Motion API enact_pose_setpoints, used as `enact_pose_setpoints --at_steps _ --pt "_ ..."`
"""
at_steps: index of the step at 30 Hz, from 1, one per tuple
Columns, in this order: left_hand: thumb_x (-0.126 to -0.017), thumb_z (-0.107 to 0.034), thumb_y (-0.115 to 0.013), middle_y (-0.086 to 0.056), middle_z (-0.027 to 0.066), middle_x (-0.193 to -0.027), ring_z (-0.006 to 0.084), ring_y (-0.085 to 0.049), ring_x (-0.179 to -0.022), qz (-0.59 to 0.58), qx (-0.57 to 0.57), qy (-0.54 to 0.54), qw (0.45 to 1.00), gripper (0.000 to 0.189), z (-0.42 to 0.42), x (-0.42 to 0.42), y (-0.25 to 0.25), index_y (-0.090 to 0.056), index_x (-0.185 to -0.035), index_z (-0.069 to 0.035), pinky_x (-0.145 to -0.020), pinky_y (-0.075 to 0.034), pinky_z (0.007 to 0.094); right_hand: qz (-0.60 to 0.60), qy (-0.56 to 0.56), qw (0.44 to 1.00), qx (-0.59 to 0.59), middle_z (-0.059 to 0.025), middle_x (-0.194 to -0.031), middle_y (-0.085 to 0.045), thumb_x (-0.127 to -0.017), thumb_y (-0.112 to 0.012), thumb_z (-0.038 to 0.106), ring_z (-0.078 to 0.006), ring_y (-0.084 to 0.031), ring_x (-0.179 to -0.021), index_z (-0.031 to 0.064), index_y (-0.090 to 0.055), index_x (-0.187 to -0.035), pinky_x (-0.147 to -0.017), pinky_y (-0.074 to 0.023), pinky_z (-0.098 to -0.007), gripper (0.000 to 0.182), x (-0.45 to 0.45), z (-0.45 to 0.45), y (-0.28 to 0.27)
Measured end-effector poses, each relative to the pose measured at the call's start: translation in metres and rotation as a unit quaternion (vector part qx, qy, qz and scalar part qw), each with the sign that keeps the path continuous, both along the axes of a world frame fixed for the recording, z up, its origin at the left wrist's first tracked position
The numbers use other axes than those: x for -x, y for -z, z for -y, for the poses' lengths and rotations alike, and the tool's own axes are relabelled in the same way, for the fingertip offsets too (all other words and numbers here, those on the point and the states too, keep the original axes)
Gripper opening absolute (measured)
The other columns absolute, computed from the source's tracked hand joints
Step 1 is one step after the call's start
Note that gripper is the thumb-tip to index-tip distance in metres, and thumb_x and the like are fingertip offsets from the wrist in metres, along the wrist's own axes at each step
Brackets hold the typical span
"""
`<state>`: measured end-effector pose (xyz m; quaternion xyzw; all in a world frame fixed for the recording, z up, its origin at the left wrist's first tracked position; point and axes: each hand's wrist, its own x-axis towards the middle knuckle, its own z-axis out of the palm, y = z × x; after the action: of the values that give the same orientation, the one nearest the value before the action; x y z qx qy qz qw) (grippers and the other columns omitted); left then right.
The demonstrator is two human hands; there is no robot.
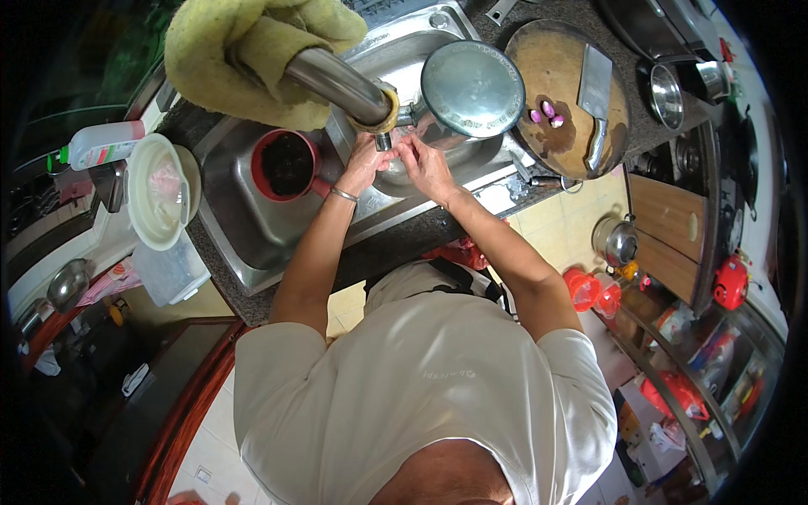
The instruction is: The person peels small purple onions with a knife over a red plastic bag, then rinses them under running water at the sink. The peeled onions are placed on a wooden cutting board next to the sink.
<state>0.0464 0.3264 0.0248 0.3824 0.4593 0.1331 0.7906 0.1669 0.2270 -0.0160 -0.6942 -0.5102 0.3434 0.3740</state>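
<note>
My left hand (363,163) and my right hand (428,166) meet under the tap spout (382,141), above the right basin of the steel sink (404,184). Their fingers are bent and the fingertips come together. Whether something small sits between them, I cannot tell, as the tap partly covers the spot. A bracelet circles my left wrist. Beside the tap, a round canister (472,88) with a glossy top hides part of the basin. In the left basin stands a red handled container (257,165) with dark contents (287,165).
A round wooden chopping board (530,57) at right carries several purple shallots (548,110) and a cleaver (594,82). Yellow cloth (208,69) drapes the tap's neck. Pale bowls (140,208) and a bottle (104,144) stand at left. A steel bowl (666,98) lies beyond the board.
</note>
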Motion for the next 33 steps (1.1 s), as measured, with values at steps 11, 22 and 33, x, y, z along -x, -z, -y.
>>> enact_pose_setpoints --at_steps 11,22,33 --pt "-0.081 0.003 -0.052 -0.051 -0.0018 -0.065 0.0034 -0.044 -0.05 -0.045 -0.058 -0.078 0.994 0.011 0.014 -0.008 0.013 -0.055 -0.078 -0.007 -0.038 -0.027 0.0182 0.005 0.045 0.997 -0.063 -0.0192 -0.078 -0.065 -0.097 -0.052 0.022 -0.0352 -0.064 -0.07 -0.0004 -0.057 -0.099 -0.065 -0.0493 -0.0394 0.023 0.012 0.005 0.009" --pt "-0.083 0.0 -0.051 -0.046 -0.0044 -0.064 0.0028 -0.039 -0.049 0.017 -0.024 -0.095 0.995 0.011 0.016 -0.004 0.026 -0.051 -0.077 -0.009 -0.039 -0.025 0.0188 0.043 0.068 0.988 -0.129 -0.0185 -0.08 -0.064 -0.099 -0.048 0.02 -0.036 -0.064 -0.072 -0.0002 -0.056 -0.102 -0.065 -0.0492 -0.04 0.022 0.018 -0.002 0.023" --pt "-0.085 -0.01 -0.058 -0.044 -0.005 -0.064 0.0018 -0.039 -0.053 0.018 0.03 -0.06 0.998 0.012 0.012 0.01 0.029 -0.053 -0.075 -0.008 -0.041 -0.024 0.0186 -0.036 0.066 0.996 -0.055 -0.0123 -0.078 -0.065 -0.097 -0.054 0.018 -0.0205 -0.06 -0.066 -0.0004 -0.058 -0.097 -0.063 -0.0479 -0.0341 0.019 0.017 0.003 0.006"
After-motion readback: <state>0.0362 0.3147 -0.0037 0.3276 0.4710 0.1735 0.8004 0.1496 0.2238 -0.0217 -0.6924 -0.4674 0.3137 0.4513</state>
